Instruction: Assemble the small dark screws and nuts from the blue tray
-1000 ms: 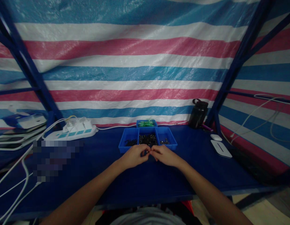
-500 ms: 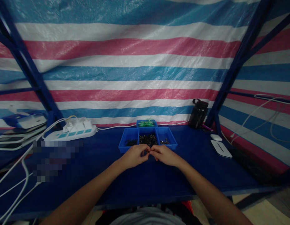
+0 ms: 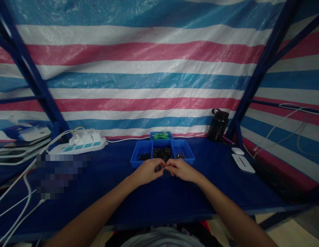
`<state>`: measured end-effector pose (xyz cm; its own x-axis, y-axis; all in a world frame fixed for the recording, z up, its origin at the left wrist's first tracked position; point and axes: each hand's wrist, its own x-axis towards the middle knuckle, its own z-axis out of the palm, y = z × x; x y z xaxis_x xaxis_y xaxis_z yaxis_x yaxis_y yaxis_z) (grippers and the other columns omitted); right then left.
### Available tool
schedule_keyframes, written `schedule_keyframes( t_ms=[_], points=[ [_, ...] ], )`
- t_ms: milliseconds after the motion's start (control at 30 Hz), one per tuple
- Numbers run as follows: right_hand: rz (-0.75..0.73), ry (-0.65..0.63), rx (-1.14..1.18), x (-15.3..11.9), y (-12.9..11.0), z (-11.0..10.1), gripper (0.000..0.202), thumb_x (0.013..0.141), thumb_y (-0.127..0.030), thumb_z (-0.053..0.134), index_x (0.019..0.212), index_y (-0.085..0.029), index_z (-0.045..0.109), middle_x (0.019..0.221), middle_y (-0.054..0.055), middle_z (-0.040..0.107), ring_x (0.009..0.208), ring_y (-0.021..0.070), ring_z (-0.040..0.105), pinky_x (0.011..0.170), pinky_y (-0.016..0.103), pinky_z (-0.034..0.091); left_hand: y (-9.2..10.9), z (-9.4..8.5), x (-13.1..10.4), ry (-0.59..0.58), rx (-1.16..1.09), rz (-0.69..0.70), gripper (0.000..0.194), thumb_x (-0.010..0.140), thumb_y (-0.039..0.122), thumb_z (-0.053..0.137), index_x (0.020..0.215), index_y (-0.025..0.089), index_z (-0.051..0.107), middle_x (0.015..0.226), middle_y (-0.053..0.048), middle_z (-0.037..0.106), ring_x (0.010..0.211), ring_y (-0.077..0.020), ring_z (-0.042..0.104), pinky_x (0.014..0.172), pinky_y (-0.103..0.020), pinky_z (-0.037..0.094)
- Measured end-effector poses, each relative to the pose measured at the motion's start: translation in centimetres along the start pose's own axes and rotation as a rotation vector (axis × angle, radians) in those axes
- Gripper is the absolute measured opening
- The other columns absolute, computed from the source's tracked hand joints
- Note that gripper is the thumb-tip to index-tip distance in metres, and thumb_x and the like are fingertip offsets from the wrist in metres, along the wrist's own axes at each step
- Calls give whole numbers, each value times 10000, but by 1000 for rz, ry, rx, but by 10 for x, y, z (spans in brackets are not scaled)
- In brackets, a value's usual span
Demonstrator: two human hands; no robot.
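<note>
My left hand (image 3: 148, 171) and my right hand (image 3: 182, 170) meet fingertip to fingertip just in front of the blue bins. Both are closed in a pinch on a tiny dark piece (image 3: 163, 166), too small to name. Behind my fingers, the left blue bin (image 3: 133, 156) holds small black parts (image 3: 144, 156). Dark, shiny small parts (image 3: 162, 153) fill the middle bin, partly hidden by my hands. A few small metallic parts (image 3: 181, 155) lie in the right bin (image 3: 190, 154).
A smaller blue bin (image 3: 152, 138) with green pieces (image 3: 161, 135) stands behind. At the left lie a white power strip (image 3: 79, 147) and cables. To the right are a dark bottle (image 3: 218, 126), a white flat box (image 3: 243, 163) and a small white case (image 3: 237, 151).
</note>
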<state>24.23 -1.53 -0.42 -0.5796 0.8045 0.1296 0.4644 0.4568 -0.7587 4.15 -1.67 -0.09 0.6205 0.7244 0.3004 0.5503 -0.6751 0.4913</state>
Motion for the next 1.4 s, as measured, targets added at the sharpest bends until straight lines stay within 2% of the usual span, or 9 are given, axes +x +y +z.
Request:
schedule_keyframes(
  t_ms=[400, 633, 900, 1167, 1400],
  points=[
    [-22, -9, -24, 0, 2, 1, 196, 891, -338, 485, 871, -165, 576, 600, -35, 571, 508, 90, 492, 482, 185, 326, -3, 0, 0, -17, 58, 16, 165, 832, 210, 502, 970, 178, 588, 768, 1, 606, 669, -124, 554, 593, -201, 383],
    [-19, -78, 23, 0, 7, 5, 379, 952, -402, 322, 737, -170, 530, 597, -25, 556, 475, 83, 486, 491, 189, 366, -1, -1, -2, -30, 67, 43, 151, 829, 198, 501, 953, 178, 585, 768, 6, 601, 667, -121, 548, 596, -200, 385],
    [16, -52, 8, 1, 2, 4, 271, 920, -344, 411, 752, -173, 537, 583, -34, 556, 469, 83, 480, 480, 186, 352, 2, 0, -2, -42, 74, 51, 141, 819, 197, 513, 939, 182, 586, 807, -2, 613, 708, -129, 562, 615, -200, 390],
    [-9, -21, -91, 2, 8, 5, 237, 891, -307, 478, 737, -165, 587, 578, -31, 584, 518, 95, 509, 522, 193, 353, 1, 2, -1, -73, 105, 32, 115, 820, 206, 508, 909, 182, 577, 806, -4, 622, 694, -129, 567, 606, -202, 381],
    [11, -18, -122, 1, 6, 3, 264, 891, -360, 483, 769, -164, 610, 581, -24, 587, 523, 103, 522, 521, 197, 359, -1, 3, -1, -89, 143, 21, 134, 836, 219, 495, 918, 175, 592, 813, -14, 621, 705, -137, 572, 609, -203, 382]
  ],
)
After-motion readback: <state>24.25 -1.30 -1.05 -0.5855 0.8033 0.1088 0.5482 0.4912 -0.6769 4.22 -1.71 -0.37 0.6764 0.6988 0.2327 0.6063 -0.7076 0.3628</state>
